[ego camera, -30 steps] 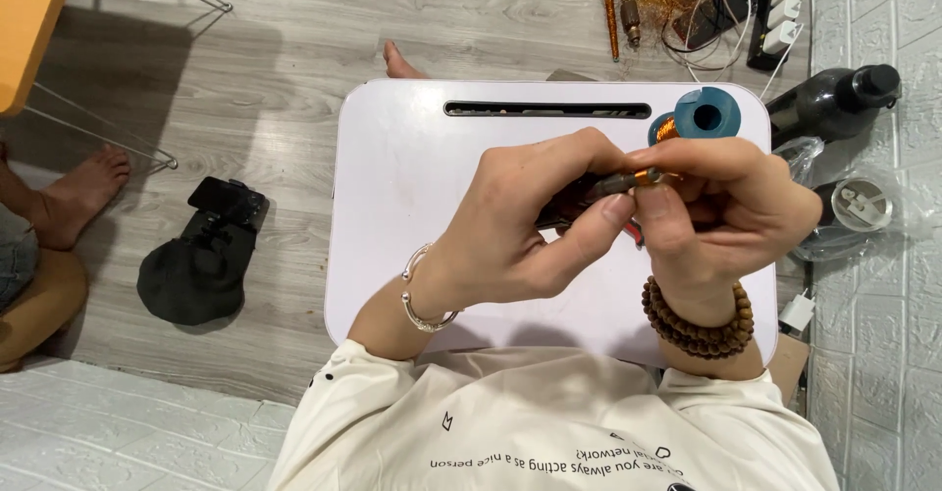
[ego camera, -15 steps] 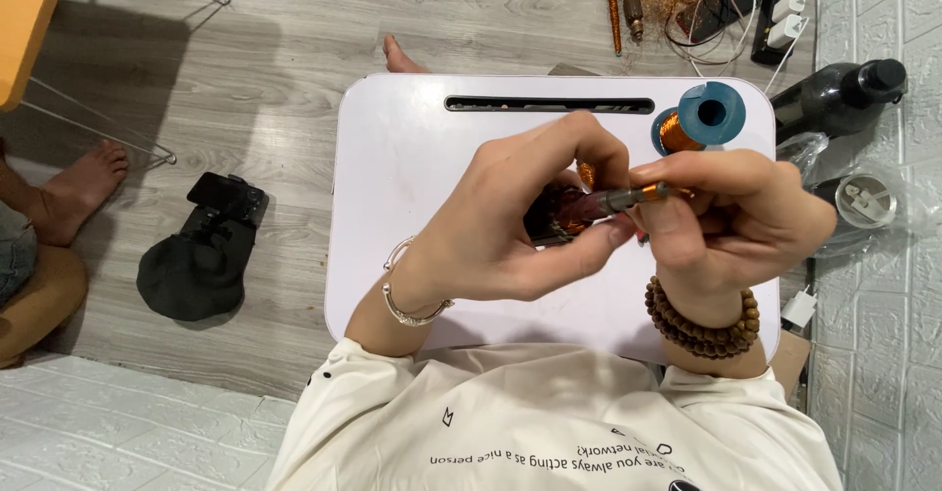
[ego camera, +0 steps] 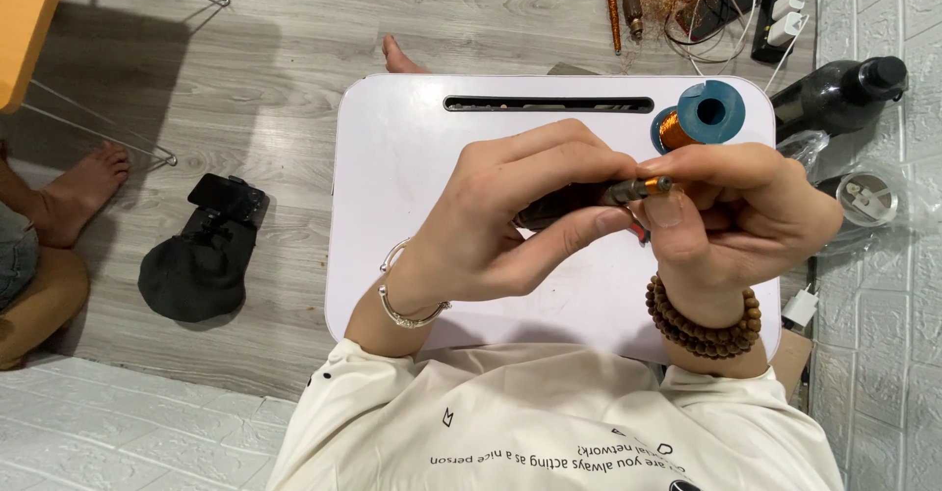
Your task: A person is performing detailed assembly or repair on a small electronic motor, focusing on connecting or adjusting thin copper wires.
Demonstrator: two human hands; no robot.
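Over a white lap table (ego camera: 412,177), my left hand (ego camera: 510,216) grips a small dark cylindrical part (ego camera: 574,202) with a copper-coloured tip. My right hand (ego camera: 736,216) meets it from the right, thumb and fingers pinching that tip end (ego camera: 653,187). Most of the part is hidden inside my fingers. A blue spool of copper wire (ego camera: 699,116) stands on the table's far right corner, just beyond my right hand. My left wrist carries a silver bangle, my right wrist a brown bead bracelet.
A dark bottle (ego camera: 839,94) and a clear round container (ego camera: 863,199) lie right of the table by a white brick wall. Cables, a power strip (ego camera: 785,0) and copper scraps sit at the top. A black bag (ego camera: 201,256) and another person's bare foot (ego camera: 83,187) are at left.
Both hands stay joined on the small part, with the fingers shifting slightly around it. The part's copper tip now pokes out between my thumbs.
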